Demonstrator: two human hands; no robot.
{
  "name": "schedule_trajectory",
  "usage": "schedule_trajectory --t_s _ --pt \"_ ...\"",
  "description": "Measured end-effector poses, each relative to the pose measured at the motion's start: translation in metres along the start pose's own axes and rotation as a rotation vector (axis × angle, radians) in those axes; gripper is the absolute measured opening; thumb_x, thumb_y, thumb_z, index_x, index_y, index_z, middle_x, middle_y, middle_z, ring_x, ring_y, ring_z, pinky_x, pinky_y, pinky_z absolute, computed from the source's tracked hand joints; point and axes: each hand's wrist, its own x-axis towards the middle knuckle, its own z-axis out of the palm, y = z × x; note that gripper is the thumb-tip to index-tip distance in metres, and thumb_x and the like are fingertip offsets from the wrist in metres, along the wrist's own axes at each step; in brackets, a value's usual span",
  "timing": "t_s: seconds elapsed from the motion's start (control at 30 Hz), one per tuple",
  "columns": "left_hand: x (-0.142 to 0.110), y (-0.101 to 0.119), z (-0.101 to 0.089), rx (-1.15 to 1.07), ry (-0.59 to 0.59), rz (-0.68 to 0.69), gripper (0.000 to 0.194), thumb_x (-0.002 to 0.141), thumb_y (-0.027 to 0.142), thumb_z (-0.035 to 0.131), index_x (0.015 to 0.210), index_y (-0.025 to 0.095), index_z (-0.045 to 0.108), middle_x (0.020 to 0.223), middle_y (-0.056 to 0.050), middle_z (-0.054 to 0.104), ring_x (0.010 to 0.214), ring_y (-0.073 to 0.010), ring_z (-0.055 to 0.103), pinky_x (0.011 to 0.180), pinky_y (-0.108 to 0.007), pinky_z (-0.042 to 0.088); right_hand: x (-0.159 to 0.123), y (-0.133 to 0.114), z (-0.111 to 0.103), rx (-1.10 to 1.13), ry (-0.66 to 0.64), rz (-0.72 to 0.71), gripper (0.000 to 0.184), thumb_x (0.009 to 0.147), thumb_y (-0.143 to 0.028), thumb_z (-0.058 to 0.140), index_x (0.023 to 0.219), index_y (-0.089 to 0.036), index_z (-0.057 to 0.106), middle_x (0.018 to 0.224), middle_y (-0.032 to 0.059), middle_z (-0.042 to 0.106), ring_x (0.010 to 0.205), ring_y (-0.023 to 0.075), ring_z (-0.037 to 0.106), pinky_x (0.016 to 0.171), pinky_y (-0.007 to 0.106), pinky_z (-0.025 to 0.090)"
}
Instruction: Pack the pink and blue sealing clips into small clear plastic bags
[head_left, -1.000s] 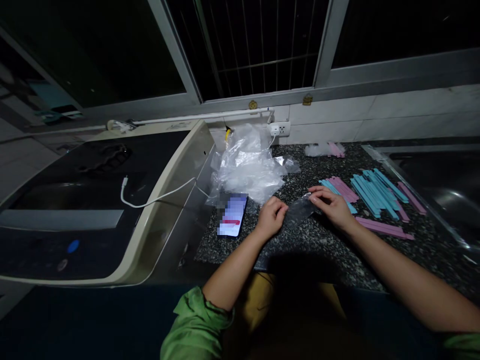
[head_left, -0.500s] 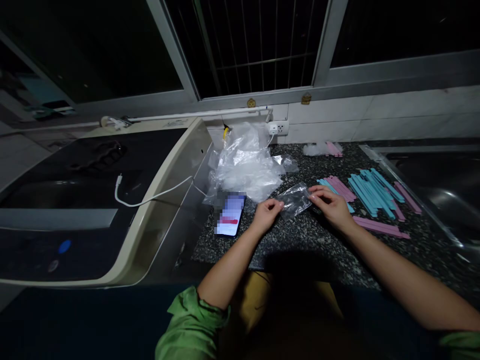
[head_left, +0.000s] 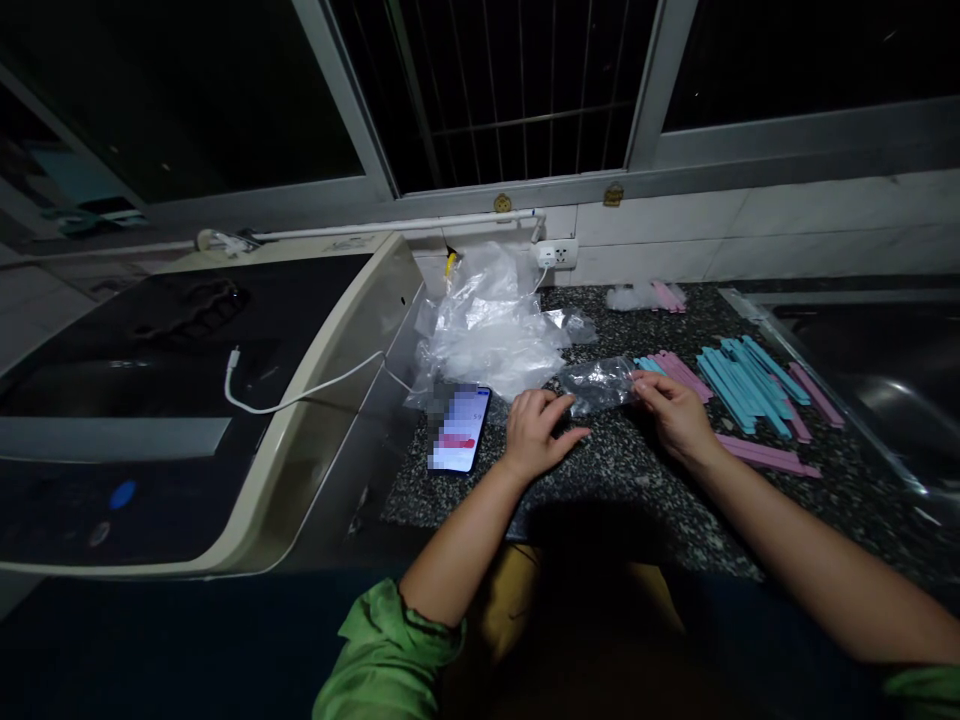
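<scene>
A small clear plastic bag [head_left: 598,384] lies stretched over the speckled counter, its right end pinched between the thumb and fingers of my right hand [head_left: 677,415]. My left hand [head_left: 536,430] is at the bag's left end, thumb and fingers apart; whether a fingertip touches the plastic I cannot tell. Beside my right hand lie flat blue strips [head_left: 731,390] in a loose pile, with pink strips [head_left: 769,455] below them and more pink ones near my fingers. A lit phone [head_left: 463,430] rests left of my left hand.
A heap of clear plastic bags [head_left: 491,340] stands at the back by a wall socket [head_left: 562,254]. On the left is a washing machine [head_left: 300,400] with a white cable [head_left: 322,385] across it. A metal sink [head_left: 900,370] is at the right. A small bag with pink strips [head_left: 649,296] lies near the wall.
My left hand has let go of the bag's left end and its fingers have spread. My right hand, still pinching the bag, has shifted slightly right.
</scene>
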Motion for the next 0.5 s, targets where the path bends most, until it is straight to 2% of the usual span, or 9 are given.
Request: schedule_trajectory --t_s 0.1,0.2,0.33,0.5 --pt "0.0003 0.0003 0.0008 0.148 0.01 0.124 0.018 0.082 0.033 0.055 0.092 0.02 0.063 0.078 -0.004 0.056 0.076 -0.0152 0.049 0.068 -0.028 0.037 -0.0035 -0.0007 0.003 0.023 -0.025 0.072 0.029 0.059 -0.047 0.071 0.064 -0.019 0.063 0.094 0.0041 0.064 0.074 0.0155 0.056 0.062 0.028 0.045" --pt "0.0011 -0.0011 0.0014 0.177 0.066 0.149 0.013 0.083 0.025 0.052 0.08 0.019 0.064 0.072 -0.003 0.054 0.072 -0.0139 0.047 0.064 -0.027 0.035 -0.0058 -0.0026 0.0037 -0.042 -0.066 0.047 0.031 0.061 -0.05 0.069 0.065 -0.019 0.064 0.093 0.0047 0.064 0.08 0.0177 0.057 0.07 0.031 0.046" --pt "0.0019 -0.0032 0.0005 0.139 0.095 0.036 0.014 0.082 0.025 0.053 0.076 0.018 0.064 0.071 -0.003 0.053 0.071 -0.0139 0.046 0.064 -0.026 0.036 -0.0064 -0.0055 0.0009 -0.27 -0.16 -0.149 0.03 0.069 -0.051 0.063 0.07 -0.021 0.066 0.098 0.0063 0.063 0.096 0.0219 0.056 0.088 0.04 0.042" --pt "0.0019 -0.0034 0.0006 0.062 0.07 -0.026 0.016 0.083 0.024 0.052 0.076 0.018 0.064 0.07 -0.003 0.054 0.072 -0.0141 0.047 0.066 -0.027 0.037 -0.0076 -0.0042 -0.0016 -0.485 -0.158 -0.429 0.018 0.073 -0.04 0.062 0.073 -0.022 0.066 0.103 0.007 0.06 0.098 0.0227 0.055 0.09 0.044 0.042"
